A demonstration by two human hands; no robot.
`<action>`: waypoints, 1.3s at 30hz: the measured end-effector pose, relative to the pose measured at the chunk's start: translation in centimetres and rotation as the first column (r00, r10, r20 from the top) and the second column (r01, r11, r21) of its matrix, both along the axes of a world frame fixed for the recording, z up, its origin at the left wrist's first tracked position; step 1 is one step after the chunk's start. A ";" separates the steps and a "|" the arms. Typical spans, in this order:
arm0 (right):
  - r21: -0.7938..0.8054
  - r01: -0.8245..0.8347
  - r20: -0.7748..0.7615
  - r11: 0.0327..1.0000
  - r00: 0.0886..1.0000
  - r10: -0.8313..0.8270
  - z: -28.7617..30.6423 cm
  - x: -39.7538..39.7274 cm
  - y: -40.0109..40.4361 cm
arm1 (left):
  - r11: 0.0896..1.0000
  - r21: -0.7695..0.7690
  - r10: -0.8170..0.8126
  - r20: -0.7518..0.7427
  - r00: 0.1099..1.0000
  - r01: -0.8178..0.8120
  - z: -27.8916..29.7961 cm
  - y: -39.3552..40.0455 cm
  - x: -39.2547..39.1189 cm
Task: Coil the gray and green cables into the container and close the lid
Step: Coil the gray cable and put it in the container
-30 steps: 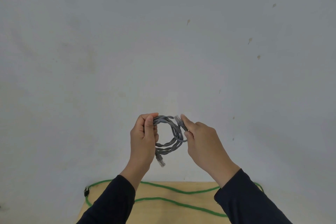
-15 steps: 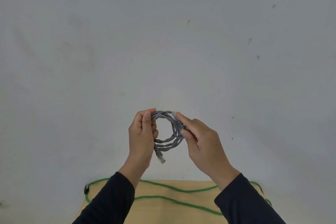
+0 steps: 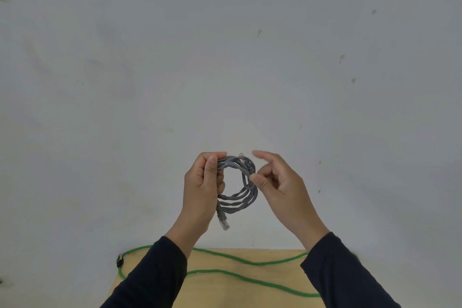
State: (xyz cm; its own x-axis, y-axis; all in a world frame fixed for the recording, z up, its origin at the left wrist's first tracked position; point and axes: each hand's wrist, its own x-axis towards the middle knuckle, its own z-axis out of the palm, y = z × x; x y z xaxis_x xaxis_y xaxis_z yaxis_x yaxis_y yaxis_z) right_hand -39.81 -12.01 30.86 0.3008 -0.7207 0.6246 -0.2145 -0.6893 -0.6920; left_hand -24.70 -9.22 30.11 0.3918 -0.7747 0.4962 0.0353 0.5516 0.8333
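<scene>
Thin gray network cable [image 3: 243,182], wound into a small round coil, gripped at its left edge by left hand [image 3: 202,187], fingers curled round the strands; loop plane facing the camera, one clear plug dangling below that hand. Right hand [image 3: 280,182] just beside the coil's right edge, thumb tip touching it, forefinger lifted, nothing grasped. Long green cable [image 3: 240,275] well below both hands, snaking uncoiled over light wooden tabletop [image 3: 225,292]. Pale gray wall [image 3: 225,57] behind. Container not visible.
</scene>
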 end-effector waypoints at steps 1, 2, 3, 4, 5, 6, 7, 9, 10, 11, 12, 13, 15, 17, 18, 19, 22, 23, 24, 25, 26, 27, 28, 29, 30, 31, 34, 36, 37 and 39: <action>0.044 -0.004 0.037 0.999 0.999 0.003 -0.1 -0.1 -0.1 | 1.000 -0.001 -0.012 -0.017 1.000 0.012 0.0 0.0 -0.1; 0.043 0.007 0.034 0.999 0.999 -0.009 -0.3 -0.2 -0.2 | 1.000 0.002 -0.022 -0.037 0.999 0.022 0.0 0.0 -0.2; 0.004 0.024 0.002 1.000 1.000 -0.024 -0.5 -0.2 -0.2 | 0.999 0.008 -0.031 -0.058 0.998 0.032 0.0 0.0 -0.3; -0.044 0.030 -0.026 0.999 0.999 -0.031 -0.7 -0.2 -0.1 | 0.999 0.013 -0.036 -0.075 0.997 0.037 0.0 0.0 -0.4; -0.081 0.026 -0.033 0.996 0.999 -0.029 -1.0 0.0 -0.1 | 0.999 0.018 -0.035 -0.085 0.996 0.037 0.0 0.0 -0.5; -0.098 0.023 -0.021 0.995 0.999 -0.025 -1.3 0.2 -0.1 | 0.999 0.024 -0.030 -0.086 0.996 0.032 -0.1 -0.1 -0.6; -0.111 0.032 -0.006 0.993 0.999 -0.033 -1.6 0.4 -0.1 | 0.999 0.033 -0.021 -0.080 0.997 0.024 -0.2 -0.1 -0.7; -0.176 0.088 0.005 0.980 0.996 -0.089 -2.4 0.8 -0.2 | 0.998 0.062 0.007 -0.062 0.998 -0.003 -0.5 -0.1 -0.9; -0.214 0.115 -0.001 0.970 0.993 -0.118 -2.8 1.0 -0.2 | 0.997 0.077 0.021 -0.060 0.998 -0.017 -0.8 -0.2 -1.0; -0.240 0.132 -0.011 0.962 0.990 -0.139 -3.2 1.3 0.0 | 0.996 0.089 0.029 -0.066 0.997 -0.023 -1.0 -0.1 -1.1; -0.256 0.141 -0.023 0.956 0.988 -0.151 -3.5 1.5 0.3 | 0.995 0.098 0.029 -0.081 0.996 -0.021 -1.2 -0.1 -1.2; -0.268 0.144 -0.028 0.953 0.987 -0.158 -3.9 1.8 0.5 | 0.994 0.106 0.022 -0.104 0.994 -0.011 -1.3 0.0 -1.3; -0.275 0.164 -0.013 0.947 0.985 -0.175 -4.4 2.2 0.9 | 0.993 0.119 -0.004 -0.159 0.987 0.023 -1.5 0.2 -1.4; -0.257 0.204 0.013 0.944 0.978 -0.208 -4.7 2.5 1.2 | 0.990 0.124 -0.038 -0.207 0.978 0.065 -1.7 0.4 -1.4; -0.226 0.211 0.023 0.951 0.977 -0.211 -4.9 2.6 1.4 | 0.988 0.128 -0.051 -0.223 0.973 0.081 -1.9 0.5 -1.4; -0.180 0.204 0.034 0.962 0.979 -0.201 -5.1 2.7 1.6 | 0.986 0.135 -0.061 -0.236 0.970 0.094 -2.2 0.7 -1.3; -0.051 0.172 0.056 0.984 0.984 -0.169 -6.4 2.9 2.9 | 0.979 0.166 -0.073 -0.238 0.969 0.115 -3.6 1.5 -1.2; -0.027 0.178 0.056 0.984 0.983 -0.177 -7.1 2.8 3.4 | 0.977 0.182 -0.072 -0.220 0.973 0.113 -4.3 1.8 -1.2; -0.001 0.190 0.052 0.982 0.980 -0.190 -7.9 2.7 3.9 | 0.973 0.203 -0.067 -0.194 0.979 0.107 -5.2 2.1 -1.3; 0.035 0.206 0.046 0.978 0.977 -0.207 -8.8 2.6 4.5 | 0.968 0.231 -0.063 -0.164 0.984 0.101 -6.3 2.5 -1.4; 0.075 0.223 0.034 0.972 0.974 -0.226 -10.0 2.5 5.1 | 0.959 0.265 -0.062 -0.134 0.989 0.097 -7.6 3.0 -1.6; 0.115 0.237 0.017 0.965 0.970 -0.241 -11.3 2.2 5.8 | 0.949 0.300 -0.068 -0.108 0.992 0.098 -8.9 3.5 -1.8; 0.153 0.249 -0.004 0.956 0.968 -0.252 -12.5 2.0 6.6 | 0.936 0.335 -0.080 -0.087 0.993 0.105 -10.2 4.1 -2.0; 0.191 0.261 -0.023 0.946 0.965 -0.261 -13.9 1.7 7.5 | 0.922 0.370 -0.096 -0.073 0.993 0.116 -11.6 4.8 -2.2; 0.227 0.269 -0.037 0.936 0.963 -0.267 -15.1 1.4 8.3 | 0.907 0.402 -0.113 -0.066 0.991 0.130 -12.9 5.6 -2.4; 0.261 0.275 -0.046 0.925 0.961 -0.273 -16.3 1.2 9.2 | 0.892 0.429 -0.127 -0.060 0.990 0.141 -14.2 6.3 -2.6; 0.353 0.293 -0.080 0.888 0.956 -0.283 -19.8 0.5 11.9 | 0.847 0.516 -0.139 -0.011 0.990 0.125 -17.8 8.7 -2.9; 0.402 0.296 -0.117 0.866 0.955 -0.272 -21.7 0.3 13.7 | 0.814 0.572 -0.141 0.037 0.989 0.095 -20.1 10.3 -2.6; 0.426 0.294 -0.136 0.856 0.956 -0.260 -22.6 0.4 14.6 | 0.797 0.597 -0.147 0.056 0.987 0.085 -21.1 11.1 -2.4; 0.471 0.273 -0.161 0.839 0.961 -0.223 -24.2 0.5 15.9 | 0.761 0.645 -0.156 0.080 0.985 0.068 -23.0 12.7 -2.0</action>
